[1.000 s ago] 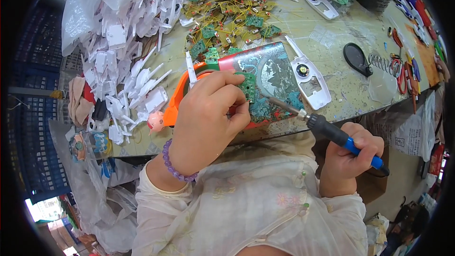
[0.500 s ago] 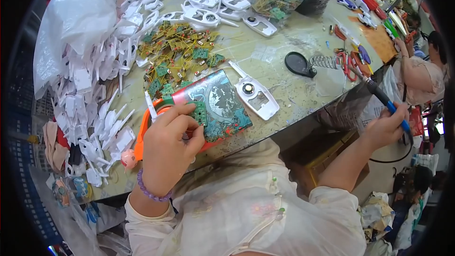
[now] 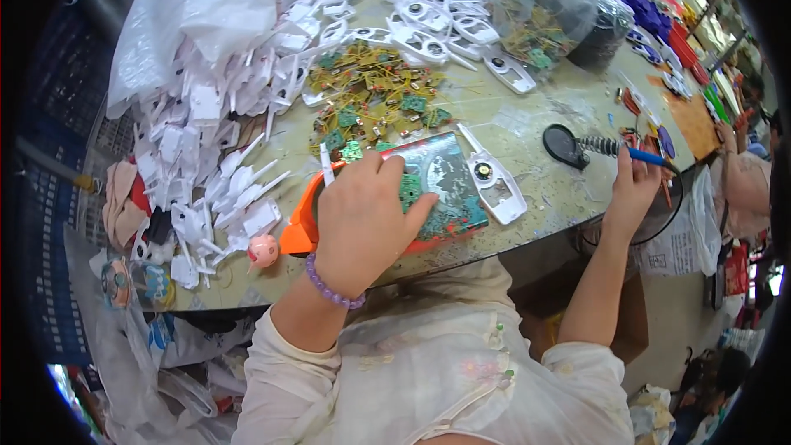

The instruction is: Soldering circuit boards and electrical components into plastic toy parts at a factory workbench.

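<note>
My left hand (image 3: pixel 368 210), with a purple bead bracelet at its wrist, lies over the left part of a red-edged, stained work block (image 3: pixel 453 181). Its thumb stretches apart from the fingers, whose tips are partly hidden. Beside the thumb a small green circuit board (image 3: pixel 409 189) rests on the block, partly covered by the hand. My right hand (image 3: pixel 630 191) is closed around a blue-handled soldering iron (image 3: pixel 649 156). The iron's front end is at the coiled spring holder (image 3: pixel 600 145). Right of the block lies a white plastic housing (image 3: pixel 497 185) with a round dark part.
A heap of wired circuit boards (image 3: pixel 375 91) sits beyond the block. White housings (image 3: pixel 428 16) pile up behind and at the left, near a plastic bag (image 3: pixel 198 25). An orange curved piece (image 3: pixel 301 218) and a pink ball-shaped object (image 3: pixel 264 252) are left of my hand.
My right hand has brought the soldering iron from beyond the table edge up to the spring holder. My left hand has gone from a pinch by the board to spread fingers. The view has shifted.
</note>
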Tool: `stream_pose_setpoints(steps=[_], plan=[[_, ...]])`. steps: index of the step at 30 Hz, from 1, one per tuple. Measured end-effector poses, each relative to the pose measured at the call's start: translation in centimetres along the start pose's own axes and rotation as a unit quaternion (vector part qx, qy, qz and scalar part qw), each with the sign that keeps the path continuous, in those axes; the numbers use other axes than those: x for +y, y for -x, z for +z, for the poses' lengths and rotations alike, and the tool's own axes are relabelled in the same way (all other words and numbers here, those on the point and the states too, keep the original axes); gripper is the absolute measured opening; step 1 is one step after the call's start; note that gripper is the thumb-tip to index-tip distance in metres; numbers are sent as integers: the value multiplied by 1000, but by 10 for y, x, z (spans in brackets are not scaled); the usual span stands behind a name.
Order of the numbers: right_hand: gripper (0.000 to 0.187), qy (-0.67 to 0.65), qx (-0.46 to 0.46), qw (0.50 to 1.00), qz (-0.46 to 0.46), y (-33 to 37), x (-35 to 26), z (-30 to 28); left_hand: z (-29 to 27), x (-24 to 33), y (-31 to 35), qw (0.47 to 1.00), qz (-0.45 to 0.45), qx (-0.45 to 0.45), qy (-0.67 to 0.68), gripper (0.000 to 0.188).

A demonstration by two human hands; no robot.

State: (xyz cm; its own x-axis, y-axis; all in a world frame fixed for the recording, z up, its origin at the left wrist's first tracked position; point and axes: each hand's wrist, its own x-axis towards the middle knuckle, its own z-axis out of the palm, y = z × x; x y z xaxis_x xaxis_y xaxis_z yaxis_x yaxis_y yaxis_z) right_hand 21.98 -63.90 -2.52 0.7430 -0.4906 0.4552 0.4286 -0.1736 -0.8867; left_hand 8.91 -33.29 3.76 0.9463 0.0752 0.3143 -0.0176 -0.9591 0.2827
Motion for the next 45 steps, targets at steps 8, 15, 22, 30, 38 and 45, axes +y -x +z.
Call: stream_pose_setpoints(steps=[8,15,22,30,38,45], plan=[[19,-116,-222,967,58,142,-47,30,-8,-9,6,973,-31,93,211,26],[20,-70,-485,871,-34,136,-99,64,-15,-57,48,757,-78,58,646,44],[40,-177,-541,804,171,146,-127,102,-13,-63,60,745,-52,85,660,44],[20,-249,-544,781,182,145,-130,117,-10,-71,64,736,-54,78,671,42],[29,-214,-573,765,202,146,-126,118,-7,-77,65,723,-69,78,683,42],[31,-255,-566,771,144,144,-129,122,-7,-80,68,712,-81,72,694,42]])
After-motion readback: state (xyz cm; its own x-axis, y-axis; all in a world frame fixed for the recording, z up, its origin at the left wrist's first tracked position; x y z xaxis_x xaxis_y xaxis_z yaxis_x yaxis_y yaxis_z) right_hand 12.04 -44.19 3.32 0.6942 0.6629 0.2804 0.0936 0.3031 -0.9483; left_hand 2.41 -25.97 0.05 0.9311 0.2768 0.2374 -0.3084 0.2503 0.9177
